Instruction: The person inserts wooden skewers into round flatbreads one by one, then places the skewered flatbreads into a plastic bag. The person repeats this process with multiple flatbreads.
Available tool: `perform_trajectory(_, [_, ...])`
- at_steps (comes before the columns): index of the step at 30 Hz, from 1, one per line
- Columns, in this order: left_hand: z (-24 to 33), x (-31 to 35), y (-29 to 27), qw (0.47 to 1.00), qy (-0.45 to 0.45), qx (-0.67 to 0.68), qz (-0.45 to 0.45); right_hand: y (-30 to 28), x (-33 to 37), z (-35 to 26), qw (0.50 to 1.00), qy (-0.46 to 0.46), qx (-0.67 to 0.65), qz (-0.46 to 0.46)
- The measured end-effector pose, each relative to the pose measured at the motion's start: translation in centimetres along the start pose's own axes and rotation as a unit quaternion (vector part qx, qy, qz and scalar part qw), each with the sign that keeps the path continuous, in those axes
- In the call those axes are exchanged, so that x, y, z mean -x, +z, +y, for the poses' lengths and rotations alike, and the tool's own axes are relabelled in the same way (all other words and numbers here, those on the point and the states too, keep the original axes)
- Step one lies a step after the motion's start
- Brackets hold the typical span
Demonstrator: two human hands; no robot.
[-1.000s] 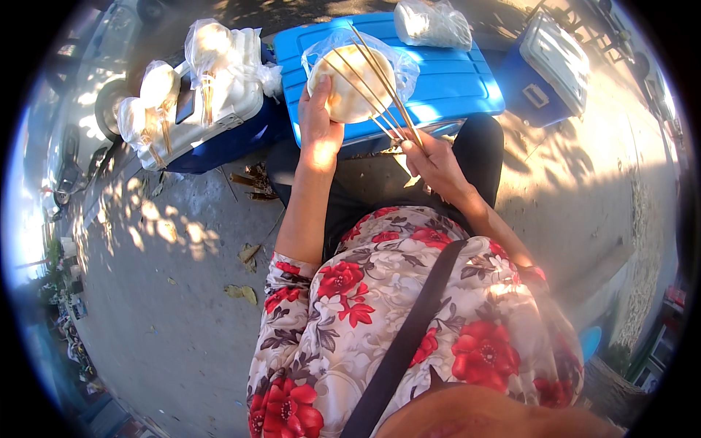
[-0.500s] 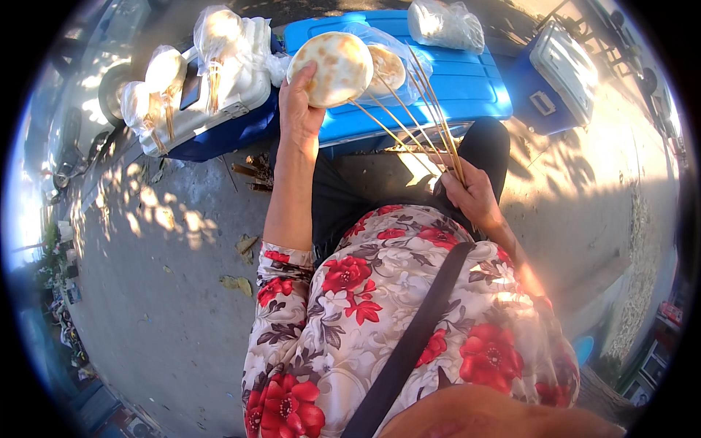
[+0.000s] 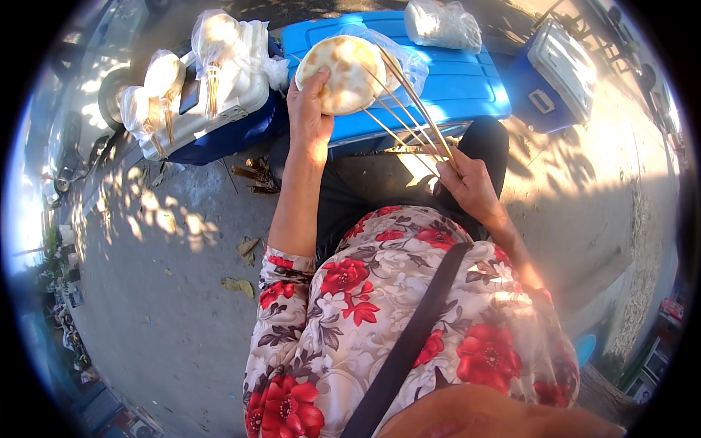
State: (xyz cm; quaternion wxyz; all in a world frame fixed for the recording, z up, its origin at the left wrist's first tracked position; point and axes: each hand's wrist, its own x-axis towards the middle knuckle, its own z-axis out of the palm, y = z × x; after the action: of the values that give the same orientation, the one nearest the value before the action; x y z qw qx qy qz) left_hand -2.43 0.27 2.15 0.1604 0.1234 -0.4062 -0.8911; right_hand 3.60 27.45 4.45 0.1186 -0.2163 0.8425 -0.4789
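Observation:
My left hand [image 3: 310, 109] grips a round, pale flatbread [image 3: 340, 73] with brown spots, thumb on top. Several thin wooden skewers [image 3: 413, 117] fan out from my right hand [image 3: 467, 182], closed round their lower ends. Their upper tips reach the bread's right edge; I cannot tell how many go into it. Behind the bread, a clear plastic bag [image 3: 414, 67] lies on a blue lid [image 3: 467, 91], and a second flatbread [image 3: 391, 73] shows partly there.
At left a blue cooler with a white lid [image 3: 241, 80] bears bagged flatbreads on sticks [image 3: 164, 77] and a dark phone [image 3: 190, 93]. A stuffed clear bag [image 3: 443, 25] sits on the blue lid's far side. Another blue cooler [image 3: 558, 77] stands right. Sticks [image 3: 259, 175] lie near my left knee.
My left hand has brought the flatbread slightly right and nearer to me. The skewers now overlap its right edge more, and my right hand has barely moved.

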Motion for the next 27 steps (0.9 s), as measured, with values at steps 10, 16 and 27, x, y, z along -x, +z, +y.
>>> perform_trajectory(10, [-0.8,1.7,2.1,1.000,0.005,0.010,-0.023,1.2,-0.7,0.7,0.999,-0.018,-0.004,0.031])
perform_trajectory(16, [-2.2,2.8,3.0,0.999,0.008,0.021,-0.024,1.9,-1.6,0.7,0.999,-0.020,-0.009,0.039])
perform_trajectory(27, [-3.7,4.0,2.9,0.999,-0.022,0.012,-0.024,2.9,-3.4,0.3,0.997,-0.022,-0.047,0.048])
